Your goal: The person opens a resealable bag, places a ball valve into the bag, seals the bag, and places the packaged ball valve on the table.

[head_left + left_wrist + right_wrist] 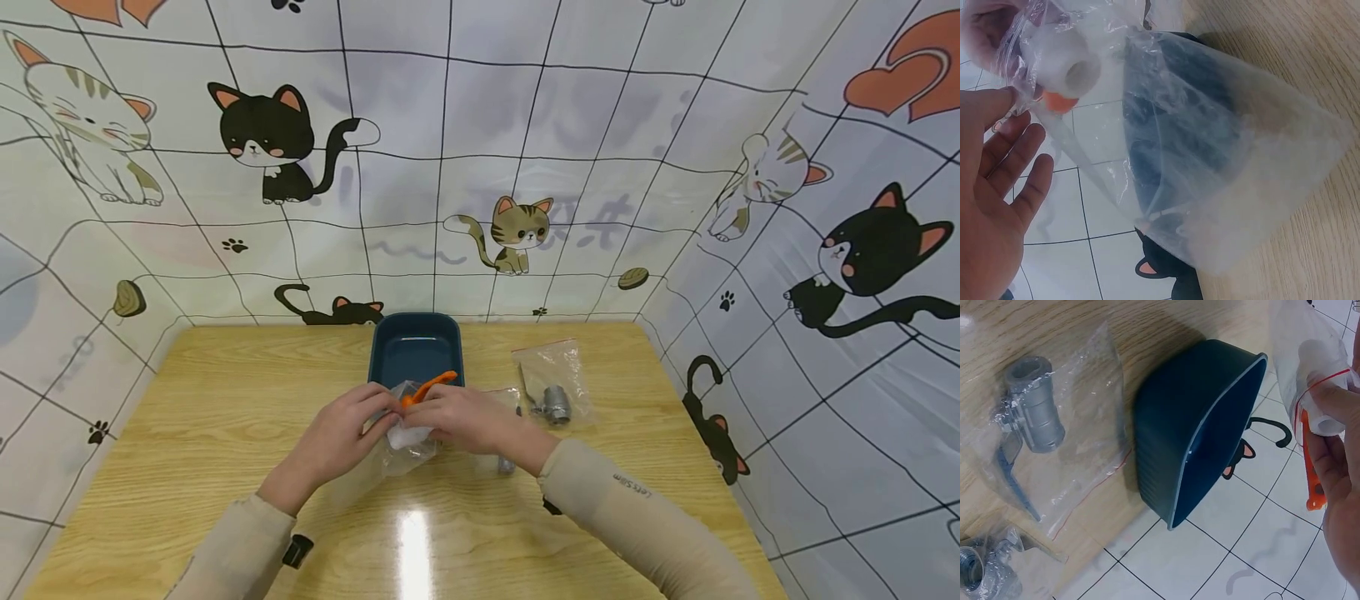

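Observation:
A white plastic ball valve (1060, 59) with an orange lever handle (438, 381) is at the mouth of a clear zip bag (1272, 181) with a red seal line. Thumb and fingers of my right hand (468, 417) pinch the valve, its handle sticking out past the fingers in the right wrist view. My left hand (341, 429) pinches the edge of the bag between thumb and forefinger, the other fingers loosely bent. Below the valve, the rest of the bag hangs slack. The fingers partly hide the valve in the head view.
Just beyond the hands stands a dark blue plastic bin (1160, 425) on the wooden table (247, 383). To the right lie two clear bags, one holding a grey valve (1035, 412) with a lever, the other a grey metallic fitting (972, 569). Cat-print sheeting (405, 108) surrounds the table.

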The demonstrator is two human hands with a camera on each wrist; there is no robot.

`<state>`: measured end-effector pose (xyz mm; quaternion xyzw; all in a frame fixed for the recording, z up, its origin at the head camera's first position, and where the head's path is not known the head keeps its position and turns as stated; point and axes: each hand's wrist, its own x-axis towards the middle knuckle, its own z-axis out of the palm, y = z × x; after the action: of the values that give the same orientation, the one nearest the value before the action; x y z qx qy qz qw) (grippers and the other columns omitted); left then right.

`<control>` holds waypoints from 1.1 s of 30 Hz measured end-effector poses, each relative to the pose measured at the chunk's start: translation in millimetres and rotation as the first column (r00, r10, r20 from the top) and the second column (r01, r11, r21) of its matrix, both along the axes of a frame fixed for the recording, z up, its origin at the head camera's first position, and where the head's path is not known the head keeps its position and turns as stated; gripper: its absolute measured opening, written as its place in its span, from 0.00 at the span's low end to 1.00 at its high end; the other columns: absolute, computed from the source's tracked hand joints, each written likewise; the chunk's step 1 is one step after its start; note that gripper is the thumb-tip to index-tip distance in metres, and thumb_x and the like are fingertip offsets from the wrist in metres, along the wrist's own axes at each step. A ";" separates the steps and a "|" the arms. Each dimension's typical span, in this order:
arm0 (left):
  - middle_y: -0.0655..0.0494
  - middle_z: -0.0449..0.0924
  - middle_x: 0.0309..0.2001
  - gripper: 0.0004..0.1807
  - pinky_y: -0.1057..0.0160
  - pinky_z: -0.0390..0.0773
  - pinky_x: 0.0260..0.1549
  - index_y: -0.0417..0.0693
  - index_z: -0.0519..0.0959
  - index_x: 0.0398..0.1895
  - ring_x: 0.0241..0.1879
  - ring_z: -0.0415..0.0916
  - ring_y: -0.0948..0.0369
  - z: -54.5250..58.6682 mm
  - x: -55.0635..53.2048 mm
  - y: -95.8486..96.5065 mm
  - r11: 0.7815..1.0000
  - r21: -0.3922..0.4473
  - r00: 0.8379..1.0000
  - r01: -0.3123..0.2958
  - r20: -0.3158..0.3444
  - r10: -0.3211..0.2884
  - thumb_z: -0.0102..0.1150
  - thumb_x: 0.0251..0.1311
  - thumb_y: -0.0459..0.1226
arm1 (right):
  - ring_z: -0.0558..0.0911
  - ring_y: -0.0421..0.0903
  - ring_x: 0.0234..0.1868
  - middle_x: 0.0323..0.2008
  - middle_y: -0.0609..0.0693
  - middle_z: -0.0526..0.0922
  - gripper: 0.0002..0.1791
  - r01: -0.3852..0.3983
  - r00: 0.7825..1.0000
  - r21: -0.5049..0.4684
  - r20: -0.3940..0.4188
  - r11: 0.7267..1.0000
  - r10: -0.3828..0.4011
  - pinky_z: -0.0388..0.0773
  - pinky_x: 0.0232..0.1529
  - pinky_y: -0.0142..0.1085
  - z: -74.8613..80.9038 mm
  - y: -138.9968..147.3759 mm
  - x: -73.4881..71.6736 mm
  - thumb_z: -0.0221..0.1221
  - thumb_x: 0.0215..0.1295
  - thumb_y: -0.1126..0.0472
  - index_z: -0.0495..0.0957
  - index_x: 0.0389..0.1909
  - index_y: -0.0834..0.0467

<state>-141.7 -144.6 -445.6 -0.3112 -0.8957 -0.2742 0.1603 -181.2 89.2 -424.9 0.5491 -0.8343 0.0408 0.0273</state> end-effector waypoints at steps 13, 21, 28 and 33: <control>0.66 0.78 0.39 0.02 0.68 0.77 0.32 0.55 0.81 0.37 0.35 0.74 0.70 4.1 0.3 0.5 1.000 0.011 0.999 -0.005 -0.045 0.005 0.64 0.62 0.39 | 0.75 0.40 0.63 0.59 0.39 0.80 0.21 -0.060 0.998 0.064 0.010 0.996 0.060 0.73 0.60 0.27 -1.0 -3.1 4.1 0.63 0.65 0.62 0.78 0.58 0.46; 0.67 0.78 0.39 0.03 0.71 0.74 0.29 0.54 0.82 0.37 0.34 0.74 0.71 1.7 -0.3 0.4 0.998 0.063 0.999 0.007 -0.051 -0.004 0.64 0.62 0.38 | 0.75 0.41 0.64 0.58 0.42 0.81 0.20 -0.065 0.996 0.033 0.069 0.997 0.062 0.71 0.64 0.30 -0.8 -4.4 4.9 0.63 0.64 0.65 0.80 0.56 0.48; 0.67 0.79 0.38 0.04 0.72 0.72 0.27 0.53 0.82 0.37 0.33 0.73 0.71 1.0 -1.3 2.1 0.995 0.095 0.996 0.011 -0.086 -0.003 0.65 0.60 0.36 | 0.78 0.40 0.60 0.56 0.41 0.82 0.20 -0.030 0.997 0.015 0.077 0.999 0.028 0.71 0.64 0.35 -2.0 -3.6 3.1 0.65 0.62 0.62 0.80 0.56 0.47; 0.66 0.79 0.39 0.04 0.72 0.73 0.28 0.53 0.82 0.37 0.33 0.73 0.71 1.5 -1.8 3.4 0.995 0.101 0.994 0.006 -0.108 0.005 0.65 0.60 0.35 | 0.76 0.40 0.62 0.57 0.40 0.81 0.16 0.016 0.992 0.002 0.121 1.000 -0.017 0.70 0.64 0.37 -2.2 -0.2 3.7 0.60 0.67 0.61 0.80 0.55 0.45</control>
<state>-143.5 -141.1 -444.2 -0.3175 -0.8706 -0.3020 0.2239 -177.5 88.9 -427.1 0.5387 -0.8390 0.0734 -0.0235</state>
